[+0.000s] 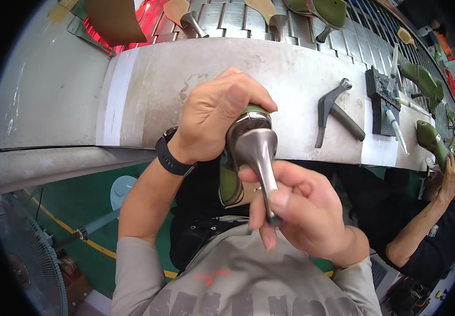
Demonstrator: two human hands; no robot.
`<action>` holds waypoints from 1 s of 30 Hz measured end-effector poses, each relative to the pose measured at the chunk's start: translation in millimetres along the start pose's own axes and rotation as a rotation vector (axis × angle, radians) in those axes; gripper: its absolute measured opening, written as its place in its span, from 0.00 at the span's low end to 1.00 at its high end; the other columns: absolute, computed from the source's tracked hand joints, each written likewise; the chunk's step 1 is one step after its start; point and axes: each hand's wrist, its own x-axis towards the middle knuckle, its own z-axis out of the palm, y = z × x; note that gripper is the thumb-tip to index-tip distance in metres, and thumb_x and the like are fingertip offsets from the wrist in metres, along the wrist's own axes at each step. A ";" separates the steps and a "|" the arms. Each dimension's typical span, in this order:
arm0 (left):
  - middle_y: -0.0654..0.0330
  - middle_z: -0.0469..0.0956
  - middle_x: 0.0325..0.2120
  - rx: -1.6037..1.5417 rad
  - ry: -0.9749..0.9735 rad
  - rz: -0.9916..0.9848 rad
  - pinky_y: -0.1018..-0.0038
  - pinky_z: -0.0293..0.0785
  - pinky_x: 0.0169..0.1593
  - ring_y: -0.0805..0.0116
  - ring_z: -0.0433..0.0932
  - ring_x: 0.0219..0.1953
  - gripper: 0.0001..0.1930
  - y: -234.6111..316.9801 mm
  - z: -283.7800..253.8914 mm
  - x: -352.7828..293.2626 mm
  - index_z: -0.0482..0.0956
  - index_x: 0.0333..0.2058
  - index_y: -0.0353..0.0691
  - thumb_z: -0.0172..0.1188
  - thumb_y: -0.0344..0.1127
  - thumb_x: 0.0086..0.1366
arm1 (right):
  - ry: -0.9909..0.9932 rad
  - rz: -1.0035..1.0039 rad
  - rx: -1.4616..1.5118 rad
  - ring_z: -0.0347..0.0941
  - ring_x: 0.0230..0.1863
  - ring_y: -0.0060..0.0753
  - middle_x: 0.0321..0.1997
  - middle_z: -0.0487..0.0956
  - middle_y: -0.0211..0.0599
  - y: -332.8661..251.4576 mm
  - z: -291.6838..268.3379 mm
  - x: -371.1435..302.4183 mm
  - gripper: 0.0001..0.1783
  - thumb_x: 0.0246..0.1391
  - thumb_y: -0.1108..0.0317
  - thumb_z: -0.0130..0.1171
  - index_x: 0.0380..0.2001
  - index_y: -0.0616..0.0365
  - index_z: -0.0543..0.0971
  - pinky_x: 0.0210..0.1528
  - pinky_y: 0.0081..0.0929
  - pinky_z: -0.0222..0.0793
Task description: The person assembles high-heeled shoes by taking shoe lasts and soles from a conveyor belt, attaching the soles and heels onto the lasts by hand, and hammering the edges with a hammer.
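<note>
A green high-heeled shoe (231,185) is held over my lap, close to the table's front edge. My left hand (211,116) is closed around its heel end, with the wrist wearing a dark watch. A shiny metallic-grey heel (261,152) sits against the shoe's heel end, its narrow tip pointing down toward me. Around that narrow part my right hand (311,210) is closed, thumb on the stem near the tip. Whether the heel is fixed to the shoe I cannot tell. My left palm hides part of the shoe.
On the light table (159,79) lies a hammer (338,110), beside a dark block (381,100) with syringe-like tubes. Behind runs a slatted metal conveyor (227,21) carrying shoe parts. A co-worker's hand (452,171) touches a green shoe at right. A fan (27,258) stands lower left.
</note>
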 end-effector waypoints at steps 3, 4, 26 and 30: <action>0.50 0.85 0.35 0.019 -0.015 -0.011 0.67 0.74 0.48 0.61 0.79 0.41 0.33 1.8 0.5 0.8 0.87 0.37 0.31 0.40 0.52 0.83 | 0.009 -0.018 0.021 0.79 0.25 0.23 0.36 0.84 0.42 2.0 -0.1 8.1 0.22 0.72 0.67 0.53 0.61 0.72 0.70 0.32 0.20 0.76; 0.54 0.85 0.35 -0.011 -0.002 -0.011 0.68 0.73 0.49 0.64 0.78 0.41 0.28 1.3 0.6 0.0 0.87 0.37 0.34 0.44 0.49 0.83 | 0.009 -0.040 0.028 0.79 0.24 0.23 0.36 0.84 0.42 3.7 -0.2 8.7 0.22 0.72 0.67 0.53 0.61 0.72 0.71 0.31 0.19 0.76; 0.60 0.84 0.37 -0.024 -0.070 -0.131 0.77 0.74 0.48 0.75 0.79 0.40 0.30 -34.2 -18.5 48.1 0.85 0.43 0.33 0.41 0.54 0.84 | 0.209 -0.159 -0.551 0.75 0.18 0.25 0.26 0.83 0.37 -70.5 -16.2 74.1 0.19 0.66 0.58 0.56 0.33 0.66 0.82 0.24 0.20 0.70; 0.64 0.82 0.34 0.015 -0.074 -0.237 0.78 0.74 0.44 0.79 0.77 0.38 0.24 -44.2 -24.1 47.5 0.85 0.44 0.33 0.50 0.51 0.82 | 0.230 -0.158 -0.637 0.78 0.20 0.27 0.27 0.85 0.39 -82.9 -24.2 92.5 0.21 0.68 0.57 0.56 0.36 0.68 0.83 0.27 0.21 0.72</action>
